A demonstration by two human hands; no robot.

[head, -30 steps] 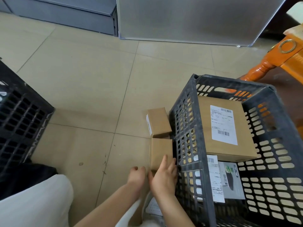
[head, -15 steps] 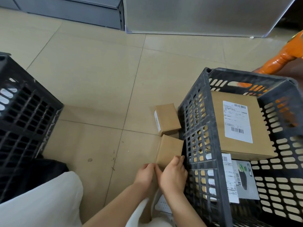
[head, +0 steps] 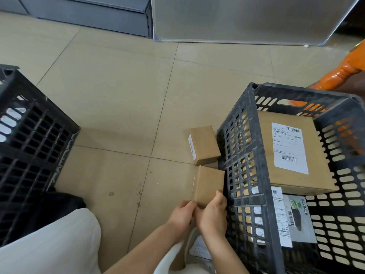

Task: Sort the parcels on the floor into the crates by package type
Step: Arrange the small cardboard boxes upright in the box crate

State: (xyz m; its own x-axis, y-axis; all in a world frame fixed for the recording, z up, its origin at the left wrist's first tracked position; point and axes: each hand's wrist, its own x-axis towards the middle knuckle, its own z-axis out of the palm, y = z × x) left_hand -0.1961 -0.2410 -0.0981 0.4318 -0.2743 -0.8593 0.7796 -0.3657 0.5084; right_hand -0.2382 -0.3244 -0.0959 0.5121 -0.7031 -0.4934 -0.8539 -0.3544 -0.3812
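Observation:
Two small brown cardboard boxes lie on the tiled floor beside the right crate (head: 246,194). I hold the nearer small box (head: 208,182) at its near end with both hands: my left hand (head: 182,214) at its left corner, my right hand (head: 214,213) on its right side. The farther small box (head: 204,144), with a white label on its side, sits untouched just beyond. Inside the right crate lie a large brown box (head: 292,151) with a shipping label and a grey flat package (head: 300,218) beneath it.
A second black crate (head: 33,147) stands at the left, its contents hidden. An orange wooden furniture leg (head: 339,74) rises behind the right crate. A grey panel (head: 246,16) and cabinet line the far wall. My light trouser knee (head: 49,244) and a white shoe (head: 199,248) are close below.
The nearer small box has tilted up slightly off the floor in both hands. The view has shifted, showing more of the left crate.

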